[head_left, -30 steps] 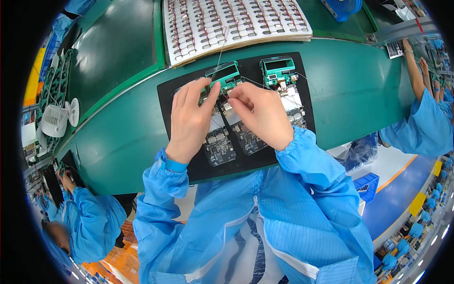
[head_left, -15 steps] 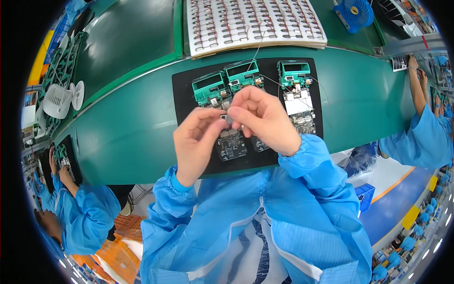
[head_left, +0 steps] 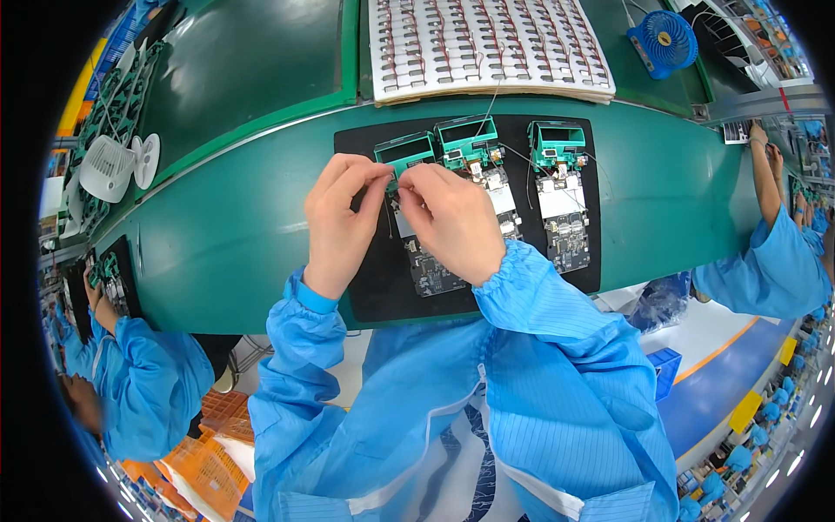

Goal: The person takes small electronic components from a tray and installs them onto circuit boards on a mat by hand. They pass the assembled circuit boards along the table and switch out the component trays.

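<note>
My left hand (head_left: pixel 341 222) and my right hand (head_left: pixel 457 222) meet over the leftmost of three devices, fingertips pinched close together at the lower edge of its green plastic frame (head_left: pixel 403 150). What the fingers hold is too small and hidden to make out. A thin dark wire hangs just below the left fingertips. My right hand covers part of that device's dark circuit board (head_left: pixel 435 277). Beside it lie a middle device with a green frame (head_left: pixel 454 132) and a right one with a green frame (head_left: pixel 557 132), each joined to boards with white panels. Thin wires trail from them.
A black mat (head_left: pixel 365 300) lies under the devices on the green table (head_left: pixel 243 235). Behind stands a white tray (head_left: pixel 487 96) with rows of small dark parts and red wires. A blue fan (head_left: pixel 665 39) and a white fan (head_left: pixel 108 170) flank the bench. Co-workers sit on both sides.
Both hands have moved left and slightly up, from in front of the left and middle devices to the leftmost frame. The middle device's boards are now less covered. The whole view has shifted slightly.
</note>
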Tool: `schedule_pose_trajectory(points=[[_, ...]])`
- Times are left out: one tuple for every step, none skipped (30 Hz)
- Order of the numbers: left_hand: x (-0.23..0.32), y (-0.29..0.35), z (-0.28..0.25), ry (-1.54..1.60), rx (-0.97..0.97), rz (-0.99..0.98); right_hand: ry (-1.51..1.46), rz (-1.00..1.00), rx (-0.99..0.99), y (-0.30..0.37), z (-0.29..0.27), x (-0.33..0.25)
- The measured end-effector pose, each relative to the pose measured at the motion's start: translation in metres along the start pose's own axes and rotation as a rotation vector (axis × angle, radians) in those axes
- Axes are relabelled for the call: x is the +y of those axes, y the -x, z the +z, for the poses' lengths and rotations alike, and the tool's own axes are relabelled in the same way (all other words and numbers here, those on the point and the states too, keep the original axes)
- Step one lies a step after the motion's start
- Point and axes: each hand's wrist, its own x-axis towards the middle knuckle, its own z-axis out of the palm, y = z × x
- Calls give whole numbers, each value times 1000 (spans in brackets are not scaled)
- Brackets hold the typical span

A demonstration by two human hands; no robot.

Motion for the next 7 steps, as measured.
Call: schedule_pose_trajectory(points=[[0, -1, 0, 4, -1, 2, -16, 14, 0, 0, -1, 1], [0, -1, 1, -29, -15, 25, -32, 27, 1, 0, -1, 1], [0, 0, 1, -63, -29, 48, -29, 28, 2, 0, -1, 1], [1, 1, 2, -58, -31, 51, -27, 28, 0, 1, -1, 2], [0, 3, 3, -79, -31, 83, -25, 28, -2, 2, -2, 3], [0, 5, 3, -101, -30, 116, -21, 32, -13, 3, -4, 3], [-5, 10, 2, -153, -34, 166, -32, 28, -21, 3, -7, 1]])
